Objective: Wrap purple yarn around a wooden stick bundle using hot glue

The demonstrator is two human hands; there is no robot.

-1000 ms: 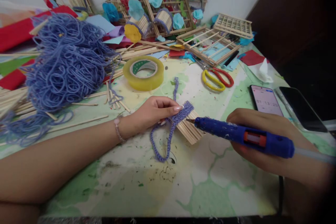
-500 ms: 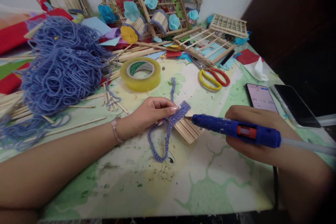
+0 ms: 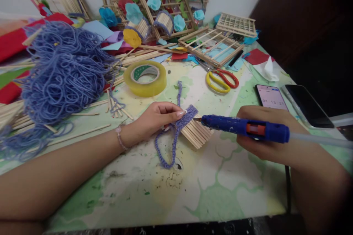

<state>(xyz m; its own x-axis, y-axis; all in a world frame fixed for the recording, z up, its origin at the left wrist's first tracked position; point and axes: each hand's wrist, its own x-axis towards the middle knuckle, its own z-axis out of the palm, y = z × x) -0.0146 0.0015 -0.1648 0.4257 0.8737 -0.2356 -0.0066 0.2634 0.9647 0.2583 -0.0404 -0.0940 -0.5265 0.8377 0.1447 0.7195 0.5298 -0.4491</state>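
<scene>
My left hand (image 3: pixel 162 115) pinches the edge of a small panel of wooden sticks (image 3: pixel 196 134) laid side by side. Braided blue yarn (image 3: pixel 187 116) runs across the panel's upper end, and its loose length loops down onto the table, with another tail stretching up behind. In my right hand (image 3: pixel 264 132) is a blue hot glue gun (image 3: pixel 231 123), its fingers wrapped round the handle. The gun's metal nozzle points left, right beside the yarn braid; whether it touches cannot be made out. A pale glue stick (image 3: pixel 317 138) sticks out of the gun's back end.
A roll of yellow tape (image 3: pixel 162 80) lies behind my left hand. Scissors (image 3: pixel 220 82) and two phones (image 3: pixel 271 96) are to the right. A heap of blue yarn (image 3: pixel 66 69) covers loose sticks at left. Stick frames (image 3: pixel 212 47) with paper flowers stand at the back.
The view has shifted slightly, so most things appear a little further left. Both hands keep their grips, and the nozzle stays beside the braid.
</scene>
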